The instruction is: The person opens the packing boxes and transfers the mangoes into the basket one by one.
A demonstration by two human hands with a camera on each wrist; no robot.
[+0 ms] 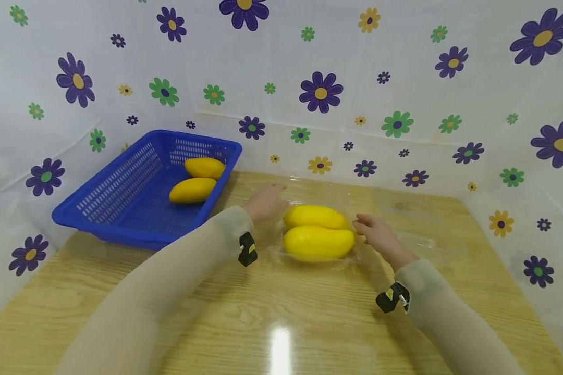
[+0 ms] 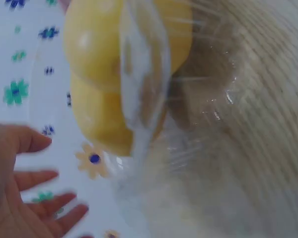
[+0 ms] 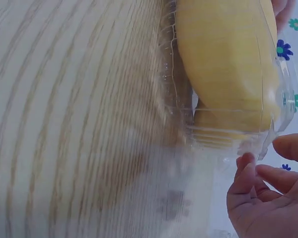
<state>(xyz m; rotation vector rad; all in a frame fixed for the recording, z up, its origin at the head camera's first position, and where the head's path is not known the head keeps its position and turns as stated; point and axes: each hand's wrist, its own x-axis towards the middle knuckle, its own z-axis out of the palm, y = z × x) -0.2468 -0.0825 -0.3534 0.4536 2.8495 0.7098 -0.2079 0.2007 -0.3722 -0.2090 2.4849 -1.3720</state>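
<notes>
Two yellow fruits [image 1: 318, 243] are held in one clear container [image 3: 287, 94], well inside the right worktop edge [image 1: 488, 260]; two in one blue basket [image 1: 122, 236]. The left hand [image 1: 266, 202] is released; grasp by the right hand [image 1: 381, 237] cannot be told.

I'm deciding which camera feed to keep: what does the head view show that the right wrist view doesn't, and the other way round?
Only the head view shows the blue plastic basket, the pair of mangoes inside it and the black wrist cameras.

Only the right wrist view distinctly shows the ridges moulded into the clear plastic container.

Both show the right hand, two mangoes in that container, the wood-grain table and the flower-print sheet.
</notes>
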